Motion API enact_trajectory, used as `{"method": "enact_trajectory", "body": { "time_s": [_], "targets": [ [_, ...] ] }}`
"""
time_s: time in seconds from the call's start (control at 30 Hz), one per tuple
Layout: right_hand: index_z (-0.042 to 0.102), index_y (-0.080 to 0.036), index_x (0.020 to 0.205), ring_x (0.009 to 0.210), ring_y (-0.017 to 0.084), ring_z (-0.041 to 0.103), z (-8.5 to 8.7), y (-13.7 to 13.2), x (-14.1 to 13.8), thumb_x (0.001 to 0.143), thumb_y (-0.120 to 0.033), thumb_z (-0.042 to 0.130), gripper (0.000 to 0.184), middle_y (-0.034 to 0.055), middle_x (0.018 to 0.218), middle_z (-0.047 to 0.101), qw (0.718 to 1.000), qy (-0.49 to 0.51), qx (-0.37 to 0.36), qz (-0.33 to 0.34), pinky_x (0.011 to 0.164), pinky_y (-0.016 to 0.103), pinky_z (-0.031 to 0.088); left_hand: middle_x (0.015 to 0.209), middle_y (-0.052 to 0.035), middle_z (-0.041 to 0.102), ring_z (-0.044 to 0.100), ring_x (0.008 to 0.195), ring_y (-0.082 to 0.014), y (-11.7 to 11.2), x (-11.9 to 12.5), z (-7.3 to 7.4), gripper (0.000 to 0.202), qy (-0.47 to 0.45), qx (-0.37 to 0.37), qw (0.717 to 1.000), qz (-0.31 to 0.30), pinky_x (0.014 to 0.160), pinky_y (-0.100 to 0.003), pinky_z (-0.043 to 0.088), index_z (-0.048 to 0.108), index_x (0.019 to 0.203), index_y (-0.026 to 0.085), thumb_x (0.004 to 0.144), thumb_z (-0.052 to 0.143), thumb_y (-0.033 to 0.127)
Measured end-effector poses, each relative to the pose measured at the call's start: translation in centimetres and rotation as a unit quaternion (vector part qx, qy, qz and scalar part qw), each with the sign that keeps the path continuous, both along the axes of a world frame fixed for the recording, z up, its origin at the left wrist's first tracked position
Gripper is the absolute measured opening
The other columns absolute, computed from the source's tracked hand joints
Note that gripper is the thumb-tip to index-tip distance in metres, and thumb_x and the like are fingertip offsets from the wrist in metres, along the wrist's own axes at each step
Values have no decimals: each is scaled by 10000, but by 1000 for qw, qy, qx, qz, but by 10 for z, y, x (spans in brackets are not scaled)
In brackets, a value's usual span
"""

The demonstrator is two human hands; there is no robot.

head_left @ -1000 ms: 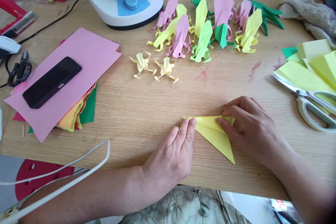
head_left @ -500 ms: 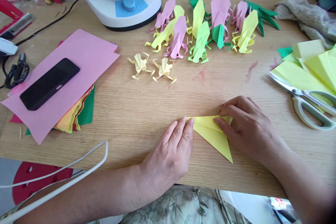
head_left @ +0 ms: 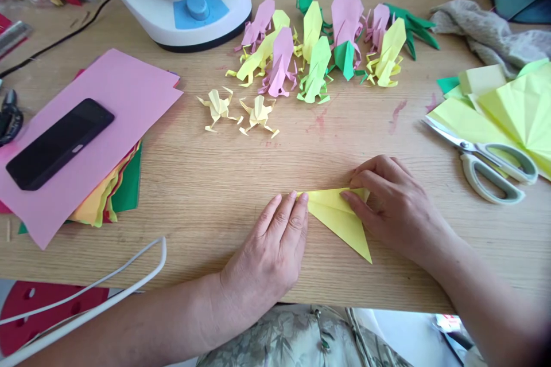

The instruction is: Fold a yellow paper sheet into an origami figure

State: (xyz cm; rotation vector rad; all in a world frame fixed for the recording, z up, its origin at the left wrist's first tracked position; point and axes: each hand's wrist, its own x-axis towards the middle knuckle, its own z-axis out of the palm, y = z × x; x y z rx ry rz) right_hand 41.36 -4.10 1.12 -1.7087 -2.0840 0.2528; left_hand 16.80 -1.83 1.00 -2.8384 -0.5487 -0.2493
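A folded yellow sheet of paper (head_left: 342,221) lies on the wooden table (head_left: 206,183), narrowing to a point on the left with a sharp corner toward me. My left hand (head_left: 275,246) rests flat over its left end, fingers stretched out and pressing it down; that tip is hidden beneath the fingers. At the upper right edge, my right hand (head_left: 391,200) pinches the paper between thumb and fingers. Beyond my hands, two small cream origami frogs (head_left: 218,106) sit side by side.
Several pink, yellow and green origami figures (head_left: 318,66) stand at the back, near a white fan base (head_left: 189,17). Scissors (head_left: 491,155) lie at right by yellow paper (head_left: 516,109). On the left, a black phone (head_left: 60,140) rests on pink paper (head_left: 129,77). A white cable (head_left: 142,269) crosses lower left.
The whole view has shifted slightly, so things appear further left. Both hands keep their places on the yellow paper, with no clear change in the fold.
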Motion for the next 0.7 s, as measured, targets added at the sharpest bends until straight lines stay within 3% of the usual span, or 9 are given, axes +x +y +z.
{"method": "enact_trajectory", "body": {
  "time_s": [0.27, 0.7],
  "targets": [
    [558, -215, 876, 846, 229, 546, 6, -1, -2, 945, -163, 528, 91, 80, 925, 580, 1000, 11, -14, 20, 766, 400, 482, 1376, -243, 594, 605, 1261, -340, 2, 0, -1, 425, -10, -9, 1000, -9, 1054, -458, 532, 599, 1283, -61, 975, 332, 60],
    [553, -205, 843, 863, 228, 540, 0, -1, -1, 908, -166, 594, 86, 86, 955, 572, 1000, 6, -3, -20, 792, 395, 479, 1381, -242, 592, 586, 1288, -326, 6, -2, 1, 418, -4, -28, 999, -15, 1084, -451, 502, 590, 1286, -43, 978, 330, 67]
  ]
}}
